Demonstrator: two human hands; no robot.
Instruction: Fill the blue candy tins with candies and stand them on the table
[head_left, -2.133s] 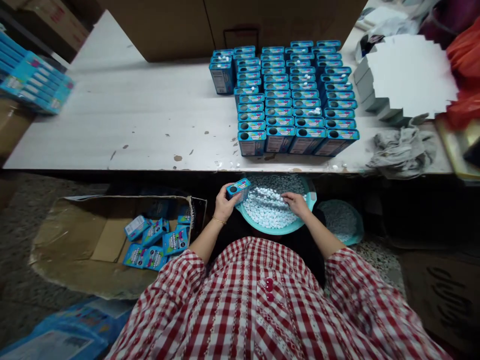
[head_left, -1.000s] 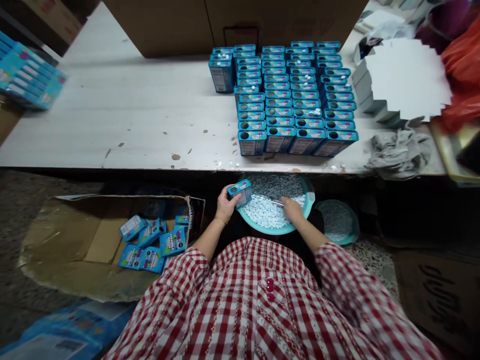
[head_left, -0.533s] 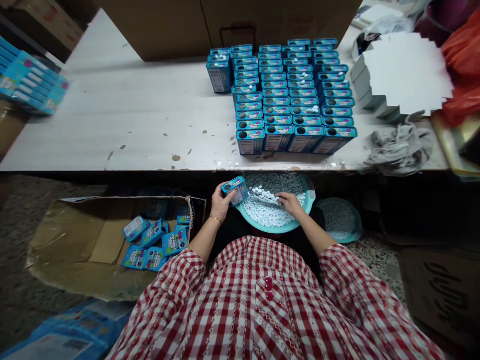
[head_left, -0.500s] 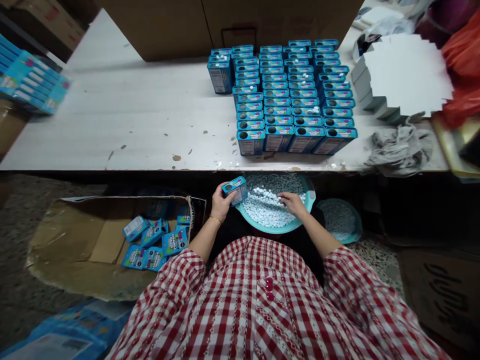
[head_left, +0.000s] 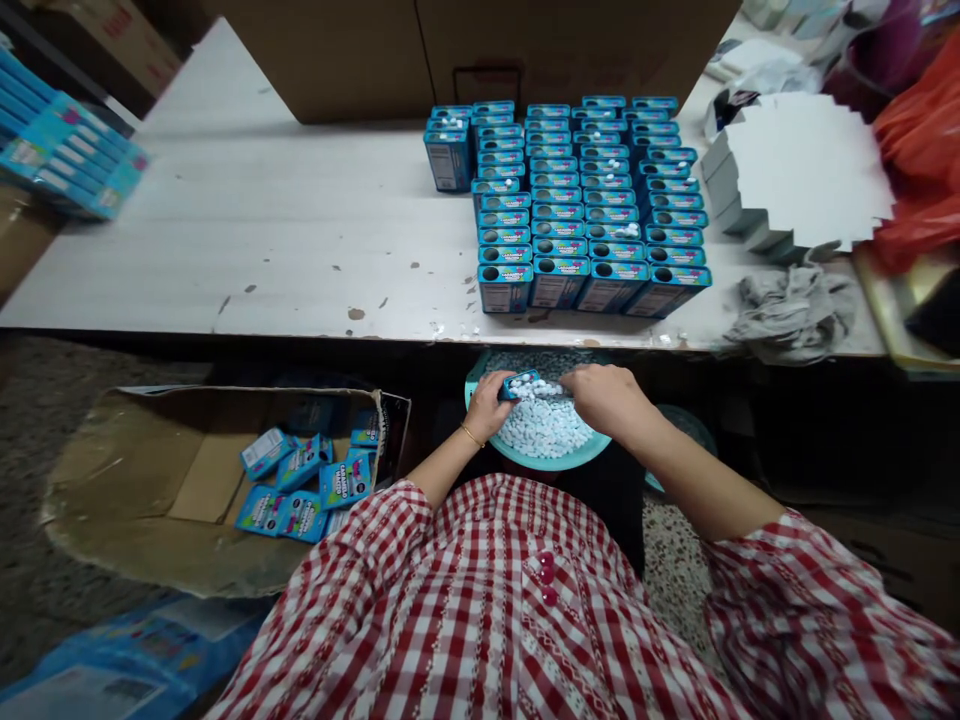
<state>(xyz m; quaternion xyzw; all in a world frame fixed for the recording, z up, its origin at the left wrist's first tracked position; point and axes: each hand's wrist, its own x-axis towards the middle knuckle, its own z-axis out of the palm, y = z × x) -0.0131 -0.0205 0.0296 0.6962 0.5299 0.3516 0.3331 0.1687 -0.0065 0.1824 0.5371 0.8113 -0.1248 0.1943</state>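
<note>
My left hand [head_left: 489,408] is wrapped round a small blue candy box [head_left: 517,384], held over the basin with its top toward the right. White candies lie heaped at the box's opening. My right hand [head_left: 611,400] grips a small scoop [head_left: 564,388] filled with candies, its tip meeting the box's top; the fingers hide most of its handle. Beneath both hands, a turquoise basin [head_left: 551,464] holds many small white candies [head_left: 544,430].
Rows of upright blue boxes [head_left: 559,250] stand on the white table [head_left: 315,250]. A carton [head_left: 187,490] with several blue boxes lies at left. White card stack [head_left: 806,170] and grey cloth [head_left: 795,305] sit at right. A second basin [head_left: 686,430] is partly behind my right arm.
My left hand has moved right with the box and tilted it over the basin. My right hand has lifted and turned, bringing the loaded scoop to the box's opening.
</note>
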